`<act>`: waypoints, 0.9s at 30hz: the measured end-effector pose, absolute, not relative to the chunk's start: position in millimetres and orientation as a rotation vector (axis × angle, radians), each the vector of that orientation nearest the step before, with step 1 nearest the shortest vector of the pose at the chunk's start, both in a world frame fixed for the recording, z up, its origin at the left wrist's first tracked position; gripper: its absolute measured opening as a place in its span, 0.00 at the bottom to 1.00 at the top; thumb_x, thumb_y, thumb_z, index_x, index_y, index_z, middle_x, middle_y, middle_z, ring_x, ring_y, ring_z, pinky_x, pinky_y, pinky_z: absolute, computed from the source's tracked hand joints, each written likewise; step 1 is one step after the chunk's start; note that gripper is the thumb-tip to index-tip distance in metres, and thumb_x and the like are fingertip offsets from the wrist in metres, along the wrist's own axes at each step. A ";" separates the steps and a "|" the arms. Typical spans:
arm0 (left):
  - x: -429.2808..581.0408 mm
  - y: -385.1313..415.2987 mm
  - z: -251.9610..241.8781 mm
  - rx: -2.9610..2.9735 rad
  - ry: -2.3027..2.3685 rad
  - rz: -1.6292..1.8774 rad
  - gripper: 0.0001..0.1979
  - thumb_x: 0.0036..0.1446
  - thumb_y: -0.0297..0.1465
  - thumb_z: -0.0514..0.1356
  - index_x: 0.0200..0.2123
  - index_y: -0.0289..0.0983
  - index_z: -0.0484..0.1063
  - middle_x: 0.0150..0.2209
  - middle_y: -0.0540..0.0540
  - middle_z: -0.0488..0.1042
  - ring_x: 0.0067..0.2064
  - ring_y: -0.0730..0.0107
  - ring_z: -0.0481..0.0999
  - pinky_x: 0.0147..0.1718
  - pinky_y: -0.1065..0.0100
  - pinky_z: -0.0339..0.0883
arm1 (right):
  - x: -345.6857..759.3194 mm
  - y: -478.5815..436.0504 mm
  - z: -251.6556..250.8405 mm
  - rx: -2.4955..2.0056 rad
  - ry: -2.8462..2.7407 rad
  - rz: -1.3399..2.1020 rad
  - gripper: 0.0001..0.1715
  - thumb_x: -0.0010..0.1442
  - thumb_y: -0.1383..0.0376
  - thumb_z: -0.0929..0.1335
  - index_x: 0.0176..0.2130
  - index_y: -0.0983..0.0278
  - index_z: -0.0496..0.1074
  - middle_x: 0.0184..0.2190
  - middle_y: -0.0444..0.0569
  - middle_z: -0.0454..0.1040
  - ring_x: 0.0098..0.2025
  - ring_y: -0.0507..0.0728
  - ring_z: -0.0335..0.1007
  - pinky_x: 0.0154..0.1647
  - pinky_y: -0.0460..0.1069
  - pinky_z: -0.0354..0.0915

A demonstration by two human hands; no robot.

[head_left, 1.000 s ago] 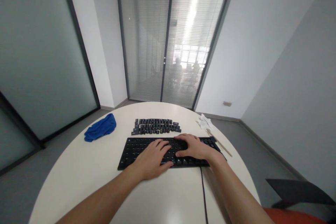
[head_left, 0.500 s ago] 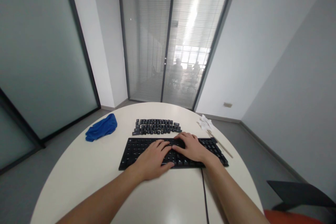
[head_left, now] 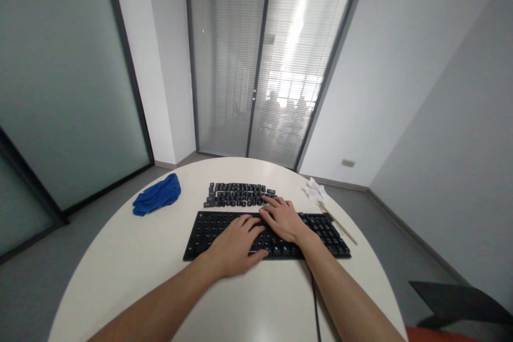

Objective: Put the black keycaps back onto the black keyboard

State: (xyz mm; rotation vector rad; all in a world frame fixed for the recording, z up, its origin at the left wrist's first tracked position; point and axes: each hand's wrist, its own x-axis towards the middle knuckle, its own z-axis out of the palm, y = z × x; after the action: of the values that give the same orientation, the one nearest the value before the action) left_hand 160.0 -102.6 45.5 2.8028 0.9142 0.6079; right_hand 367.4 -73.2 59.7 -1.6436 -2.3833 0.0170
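Observation:
A black keyboard [head_left: 196,235] lies across the table, many keycaps gone from its left and middle parts. My left hand [head_left: 236,246] rests over its middle with fingers spread and the thumb near the front edge. Beyond the keyboard, loose black keycaps [head_left: 236,194] lie in several rows. My right hand [head_left: 282,219] reaches over the keyboard's back edge, its fingers apart and stretched to the right end of the nearest keycap row. Whether its fingertips touch a keycap is too small to tell. I see nothing held in either hand.
A crumpled blue cloth [head_left: 157,195] lies at the left on the round white table [head_left: 120,272]. White crumpled tissue [head_left: 315,190] and a thin stick [head_left: 340,223] are at the right. The keyboard's cable [head_left: 316,304] runs toward me. A chair [head_left: 460,304] stands at lower right.
My right hand has moved forward and left, from over the keyboard to the loose keycaps. My left hand has stayed nearly in place. The view has shifted slightly.

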 end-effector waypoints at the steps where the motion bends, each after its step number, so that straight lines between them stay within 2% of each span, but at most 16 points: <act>1: 159.8 -102.5 45.2 2.801 0.918 0.609 0.26 0.61 0.44 0.59 0.58 0.38 0.66 0.59 0.41 0.68 0.61 0.52 0.62 0.62 0.50 0.55 | 365.3 -72.6 59.5 -1.640 -2.389 0.025 0.30 0.70 0.49 0.53 0.50 0.56 0.76 0.65 0.48 0.63 0.62 0.65 0.56 0.59 0.63 0.53; 5: 159.1 -102.4 44.6 2.799 0.921 0.616 0.25 0.61 0.44 0.59 0.58 0.38 0.67 0.59 0.41 0.68 0.61 0.51 0.62 0.62 0.50 0.55 | 358.9 -71.4 57.3 -1.630 -2.410 0.027 0.30 0.70 0.47 0.53 0.55 0.53 0.74 0.66 0.48 0.62 0.62 0.66 0.56 0.58 0.63 0.53; 8: 158.9 -102.6 45.4 2.800 0.921 0.612 0.25 0.61 0.44 0.59 0.58 0.38 0.66 0.59 0.41 0.68 0.61 0.51 0.61 0.62 0.50 0.55 | 358.3 -71.2 55.7 -1.624 -2.402 0.011 0.30 0.70 0.47 0.53 0.55 0.54 0.73 0.64 0.48 0.65 0.61 0.66 0.57 0.58 0.63 0.54; 15: 158.5 -101.7 45.7 2.803 0.908 0.612 0.26 0.61 0.44 0.58 0.59 0.39 0.66 0.60 0.42 0.67 0.61 0.51 0.61 0.62 0.50 0.55 | 363.6 -69.4 57.5 -1.611 -2.332 0.024 0.29 0.71 0.52 0.55 0.44 0.59 0.79 0.53 0.51 0.74 0.54 0.62 0.65 0.55 0.59 0.57; 22: 158.4 -102.4 49.2 2.737 0.909 0.620 0.26 0.62 0.42 0.57 0.60 0.38 0.62 0.60 0.41 0.66 0.61 0.53 0.62 0.62 0.51 0.56 | 376.3 -70.0 62.2 -1.483 -2.234 0.101 0.11 0.64 0.61 0.67 0.37 0.59 0.80 0.45 0.49 0.79 0.46 0.58 0.74 0.52 0.53 0.63; 27: 158.6 -103.1 52.2 2.684 0.929 0.651 0.24 0.62 0.38 0.58 0.59 0.37 0.62 0.59 0.41 0.67 0.61 0.54 0.63 0.62 0.52 0.57 | 383.5 -81.6 68.7 -1.392 -2.064 0.264 0.04 0.58 0.66 0.70 0.33 0.60 0.78 0.36 0.46 0.80 0.40 0.57 0.75 0.46 0.50 0.66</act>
State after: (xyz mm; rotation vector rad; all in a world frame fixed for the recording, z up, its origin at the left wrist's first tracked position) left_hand 158.6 -103.1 52.2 2.6844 0.9292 0.6509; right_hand 383.5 -81.6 68.7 -1.3920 -2.0642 0.2639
